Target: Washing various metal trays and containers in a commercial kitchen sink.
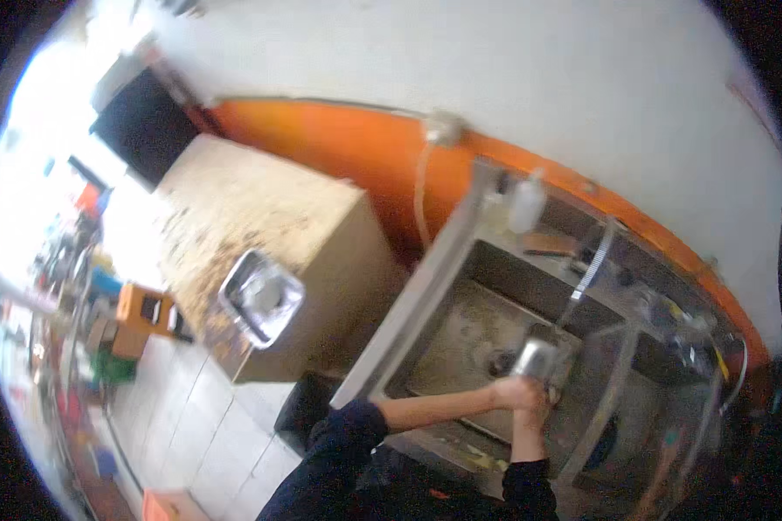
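A dirty metal sink basin [482,319] lies before me. Over its right part, my left hand [516,393] and my right hand [539,396] are close together at a small shiny metal container [534,360]. The hands overlap and are blurred, so how the fingers of each one lie on the container cannot be told. A faucet with a ribbed pale hose [593,267] points down into the basin just beyond the container. The drain [502,361] shows to the left of the container.
A rectangular metal tray [260,296] sits on a stained, box-like pale table [267,189] left of the sink. A white bottle [528,205] stands on the sink's back ledge. A second basin [638,404] lies to the right. Clutter, including an orange box [144,309], fills the far left.
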The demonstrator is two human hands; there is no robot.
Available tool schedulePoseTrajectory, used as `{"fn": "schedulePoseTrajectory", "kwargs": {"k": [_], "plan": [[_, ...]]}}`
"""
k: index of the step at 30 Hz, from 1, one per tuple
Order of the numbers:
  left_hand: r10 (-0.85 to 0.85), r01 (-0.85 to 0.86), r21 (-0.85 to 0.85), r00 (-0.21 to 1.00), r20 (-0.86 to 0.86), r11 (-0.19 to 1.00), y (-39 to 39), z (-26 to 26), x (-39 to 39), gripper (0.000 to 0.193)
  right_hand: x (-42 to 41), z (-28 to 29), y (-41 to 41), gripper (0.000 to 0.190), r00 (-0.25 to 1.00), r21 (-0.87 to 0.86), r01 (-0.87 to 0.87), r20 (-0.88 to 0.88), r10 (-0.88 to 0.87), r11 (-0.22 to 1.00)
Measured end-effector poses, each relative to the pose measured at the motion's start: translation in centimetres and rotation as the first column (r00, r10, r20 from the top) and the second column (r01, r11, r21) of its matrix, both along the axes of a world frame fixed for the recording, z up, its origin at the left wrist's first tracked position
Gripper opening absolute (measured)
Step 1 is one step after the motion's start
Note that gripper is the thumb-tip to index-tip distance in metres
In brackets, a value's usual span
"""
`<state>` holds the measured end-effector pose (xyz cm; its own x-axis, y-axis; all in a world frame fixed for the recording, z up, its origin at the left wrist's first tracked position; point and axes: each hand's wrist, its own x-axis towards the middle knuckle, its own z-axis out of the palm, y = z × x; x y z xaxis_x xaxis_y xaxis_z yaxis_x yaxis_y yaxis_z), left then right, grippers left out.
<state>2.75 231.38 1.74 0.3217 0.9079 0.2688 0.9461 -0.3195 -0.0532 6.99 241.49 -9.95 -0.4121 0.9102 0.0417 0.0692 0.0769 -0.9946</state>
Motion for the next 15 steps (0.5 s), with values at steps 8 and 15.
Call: {"fn": "schedulePoseTrajectory", "kwargs": {"k": [8, 15], "plan": [[-0.050, 0.025, 0.291, 0.995, 0.081, 0.956, -2.9, -0.5, -1.8, 0.026, -0.4, 3.6, 2.3, 0.030, 0.974, 0.198, -0.135, 0.206, 0.094, 0.971], [0.472, -0.791, -0.278, 0.015, 0.882, 0.545, -1.0, 0.2, -6.2, 0.050, -0.6, 8.6, 6.7, 0.039, 0.784, 0.334, -0.408, 0.606, 0.138, 0.850]]}}
